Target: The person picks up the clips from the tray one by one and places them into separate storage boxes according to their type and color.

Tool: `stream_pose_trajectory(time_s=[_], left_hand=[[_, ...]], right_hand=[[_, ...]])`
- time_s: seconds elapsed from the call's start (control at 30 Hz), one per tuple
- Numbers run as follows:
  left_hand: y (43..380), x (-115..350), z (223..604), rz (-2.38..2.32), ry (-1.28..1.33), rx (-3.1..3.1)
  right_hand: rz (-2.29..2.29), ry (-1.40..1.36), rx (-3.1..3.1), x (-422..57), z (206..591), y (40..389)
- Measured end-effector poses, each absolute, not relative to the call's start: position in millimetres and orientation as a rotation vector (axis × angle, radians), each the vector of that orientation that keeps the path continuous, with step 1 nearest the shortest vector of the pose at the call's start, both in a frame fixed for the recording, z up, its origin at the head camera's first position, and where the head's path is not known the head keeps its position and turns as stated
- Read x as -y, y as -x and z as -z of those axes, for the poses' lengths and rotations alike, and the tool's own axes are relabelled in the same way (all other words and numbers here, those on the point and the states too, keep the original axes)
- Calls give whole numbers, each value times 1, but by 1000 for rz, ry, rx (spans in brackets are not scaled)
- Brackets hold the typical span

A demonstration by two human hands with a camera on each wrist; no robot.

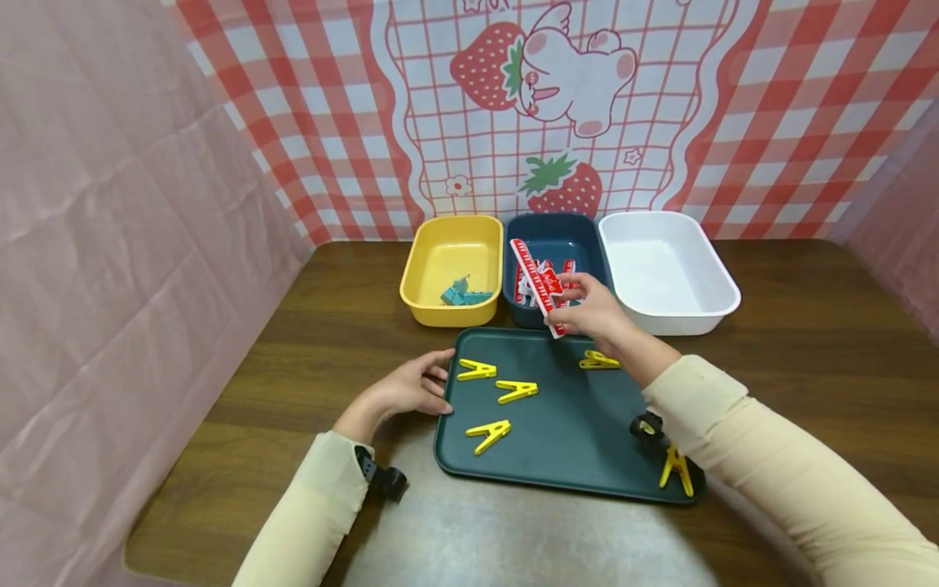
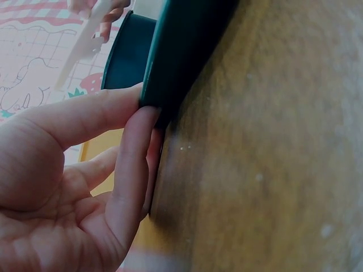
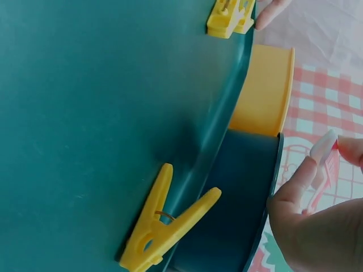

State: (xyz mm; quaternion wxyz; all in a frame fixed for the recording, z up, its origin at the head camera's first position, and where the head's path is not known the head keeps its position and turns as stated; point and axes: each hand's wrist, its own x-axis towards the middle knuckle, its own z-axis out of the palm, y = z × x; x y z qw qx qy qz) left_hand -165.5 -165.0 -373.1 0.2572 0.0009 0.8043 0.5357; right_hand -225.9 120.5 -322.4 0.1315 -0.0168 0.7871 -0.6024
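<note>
A long red-and-white clip (image 1: 538, 287) is pinched between the thumb and fingers of my right hand (image 1: 592, 310). It is held tilted above the front of a dark blue bin (image 1: 557, 228), where several similar red-and-white pieces lie. At the left edge of a dark green tray (image 1: 565, 456), my left hand (image 1: 411, 385) grips the rim; the thumb and a finger meet it in the left wrist view. Several yellow clothespins lie on the tray: three at the left, one yellow clothespin (image 1: 600, 359) below my right hand, and another (image 1: 676, 471) at the near right corner, partly behind the sleeve.
Left of the blue bin stands a yellow bin (image 1: 425, 253) with teal clips (image 1: 464, 293) inside. A white bin (image 1: 663, 265) is on its right. The bins stand in a row behind the tray on a wooden table (image 1: 293, 350), against a checked cloth (image 1: 308, 106).
</note>
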Motion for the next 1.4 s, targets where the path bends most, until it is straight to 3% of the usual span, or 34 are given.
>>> stream_pose_trajectory(time_s=[0.93,1.4], left_hand=[[168,168,374,-1432,5,-2184],[168,166,372,-1440,4,-2172]], right_hand=[[1845,-317,-2475,-122,320,272],[1977,-337,-2414,-119,319,280]])
